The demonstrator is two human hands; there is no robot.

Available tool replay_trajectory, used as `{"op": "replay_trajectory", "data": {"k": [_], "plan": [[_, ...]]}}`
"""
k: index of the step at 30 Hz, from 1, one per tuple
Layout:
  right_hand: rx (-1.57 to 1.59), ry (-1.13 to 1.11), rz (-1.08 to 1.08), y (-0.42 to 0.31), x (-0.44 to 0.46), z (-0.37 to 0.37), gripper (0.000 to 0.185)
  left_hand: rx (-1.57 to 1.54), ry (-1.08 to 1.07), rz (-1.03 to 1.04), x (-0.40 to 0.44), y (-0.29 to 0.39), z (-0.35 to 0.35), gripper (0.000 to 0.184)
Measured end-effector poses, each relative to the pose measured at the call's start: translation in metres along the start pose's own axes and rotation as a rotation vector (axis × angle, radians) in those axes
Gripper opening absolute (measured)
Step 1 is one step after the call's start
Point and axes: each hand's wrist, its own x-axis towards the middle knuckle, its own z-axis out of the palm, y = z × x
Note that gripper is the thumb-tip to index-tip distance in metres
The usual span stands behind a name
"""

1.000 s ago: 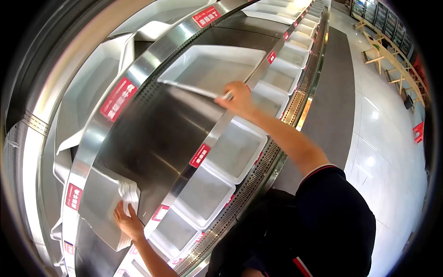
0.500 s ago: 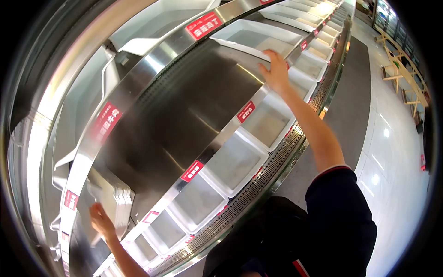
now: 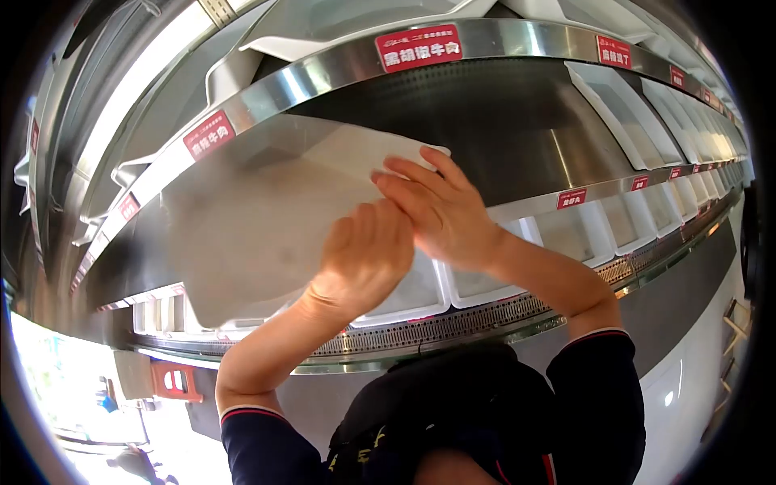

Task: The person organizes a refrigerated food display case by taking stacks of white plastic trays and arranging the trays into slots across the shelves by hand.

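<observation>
My left hand [image 3: 364, 255] is closed on the right end of a white plastic tray [image 3: 250, 210], which is tilted and smeared by motion. The tray hangs in front of the dark steel shelf [image 3: 517, 121] and hides part of it. Close beside the left hand, my right hand [image 3: 444, 210] has its fingers stretched out at the tray's upper right corner. Whether those fingers touch the tray or the left hand, I cannot tell.
Right of the bare steel stands a shallow white tray [image 3: 626, 113]. Along the lower row are several white bins [image 3: 574, 230] behind a perforated metal strip [image 3: 501, 315]. Red labels [image 3: 418, 48] line the shelf edges. An orange stool [image 3: 176, 381] stands at lower left.
My view has turned left. The left hand, formerly by a stack of trays, now holds a tray in front of me. The right hand has left the far tray and come beside the left.
</observation>
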Motion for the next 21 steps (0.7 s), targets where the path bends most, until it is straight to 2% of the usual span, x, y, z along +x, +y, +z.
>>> {"op": "replay_trajectory", "data": {"k": [2, 3, 6, 7, 8, 10, 11, 13, 14, 16, 18, 19, 21], "plan": [[-0.100, -0.152, -0.044, 0.016, 0.000, -0.003, 0.050, 0.019, -0.039, 0.036, -0.003, 0.013, 0.000, 0.006], [-0.103, 0.046, -0.115, 0.023, 0.002, 0.004, 0.037, 0.029, -0.054, 0.058, -0.003, 0.018, 0.000, 0.005], [-0.173, -0.118, -0.162, 0.042, -0.019, -0.016, 0.025, -0.525, 0.383, 0.388, -0.003, 0.031, -0.003, 0.009], [-0.254, -0.140, -0.122, 0.049, -0.031, -0.024, 0.012, -0.532, 0.438, 0.445, -0.013, 0.037, -0.006, 0.013], [-0.295, -0.178, -0.071, 0.058, -0.046, -0.033, 0.010, -0.544, 0.496, 0.502, -0.031, 0.042, -0.007, 0.018], [-0.377, -0.250, 0.024, 0.079, -0.078, -0.054, 0.008, -0.522, 0.464, 0.477, -0.068, 0.029, 0.015, 0.020], [-0.419, -0.305, 0.047, 0.090, -0.091, -0.064, 0.007, -0.469, 0.297, 0.448, -0.079, 0.016, 0.029, 0.020], [-0.465, -0.408, 0.087, 0.108, -0.116, -0.074, 0.007, -0.551, 0.137, 0.214, -0.087, -0.010, 0.056, 0.024], [-0.524, -0.462, 0.108, 0.116, -0.128, -0.078, 0.008, -0.686, 0.148, 0.005, -0.085, -0.022, 0.068, 0.028], [-0.641, -0.560, 0.127, 0.138, -0.148, -0.086, 0.009, -0.456, -0.001, -0.223, -0.084, -0.055, 0.077, 0.032], [-0.690, -0.561, 0.317, 0.168, -0.173, -0.102, 0.014, -0.371, -0.061, -0.363, -0.104, -0.090, 0.111, 0.030], [-0.705, -0.564, 0.406, 0.175, -0.186, -0.111, 0.017, -0.427, -0.105, -0.457, -0.113, -0.102, 0.121, 0.028], [-0.794, -0.539, 0.373, 0.173, -0.202, -0.135, 0.022, -0.441, -0.200, -0.604, -0.139, -0.120, 0.137, 0.025]]}}
